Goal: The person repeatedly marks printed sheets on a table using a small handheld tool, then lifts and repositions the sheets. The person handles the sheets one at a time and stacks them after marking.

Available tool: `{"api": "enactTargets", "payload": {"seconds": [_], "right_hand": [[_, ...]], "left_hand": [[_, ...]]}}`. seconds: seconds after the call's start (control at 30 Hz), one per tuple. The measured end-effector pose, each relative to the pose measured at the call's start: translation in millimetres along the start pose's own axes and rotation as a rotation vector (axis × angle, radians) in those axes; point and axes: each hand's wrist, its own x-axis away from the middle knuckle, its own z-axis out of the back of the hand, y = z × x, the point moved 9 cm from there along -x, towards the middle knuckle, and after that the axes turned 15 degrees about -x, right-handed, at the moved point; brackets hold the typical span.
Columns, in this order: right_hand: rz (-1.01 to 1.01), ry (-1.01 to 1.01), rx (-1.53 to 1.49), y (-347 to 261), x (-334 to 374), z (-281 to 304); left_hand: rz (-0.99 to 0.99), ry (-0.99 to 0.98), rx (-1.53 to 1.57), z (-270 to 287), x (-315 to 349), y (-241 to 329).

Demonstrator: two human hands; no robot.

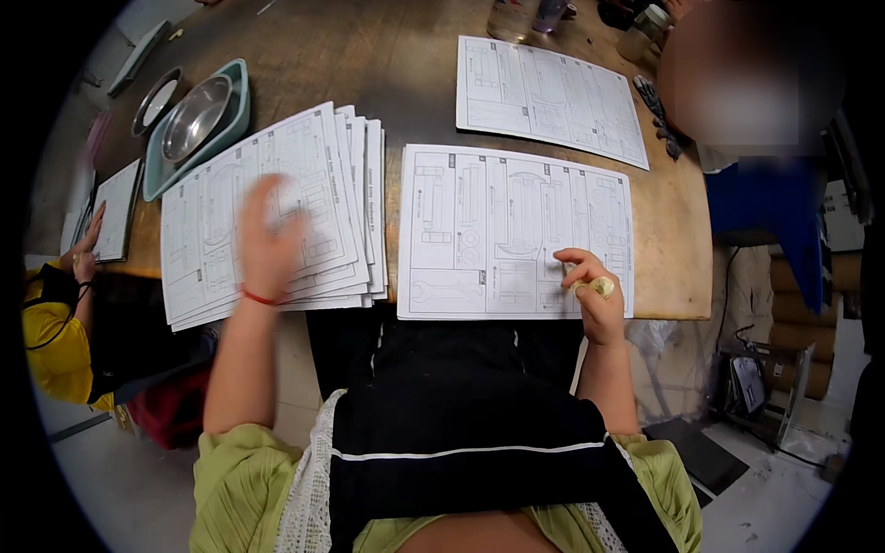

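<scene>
My left hand, blurred by motion, is above a fanned stack of printed sheets with line drawings of tools. Its thumb is apart from the fingers, and nothing shows between them. On the right, a neater stack of the same sheets lies in front of me. Over that stack's lower right part is my right hand, its fingers loosely bent and apart. A yellowish ring-like piece sits around one of its digits, perhaps a finger cover. Whether the right fingertips touch the paper I cannot tell.
Another sheet stack lies farther back on the wooden table. A green tray with a metal bowl stands at the left. A person in yellow works at far left; another person in blue sits at right. Drinking containers stand at the back.
</scene>
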Motion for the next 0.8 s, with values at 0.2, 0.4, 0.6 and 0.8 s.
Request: {"api": "enactTargets", "payload": {"seconds": [0.2,0.4,0.6,0.8], "right_hand": [[-0.090,-0.035,0.083,11,-5,4],[0.123,-0.092,-0.318,16,-59,-28],[0.116,0.005,-0.546,52,-141,-33],[0.184,-0.055,-0.428,57,-160,-50]], "left_hand": [[-0.622,-0.628,0.019,-126,86,202],[-0.626,-0.749,-0.242,-161,110,198],[-0.608,-0.714,-0.199,-160,108,197],[-0.605,-0.710,-0.177,-159,106,198]]}}
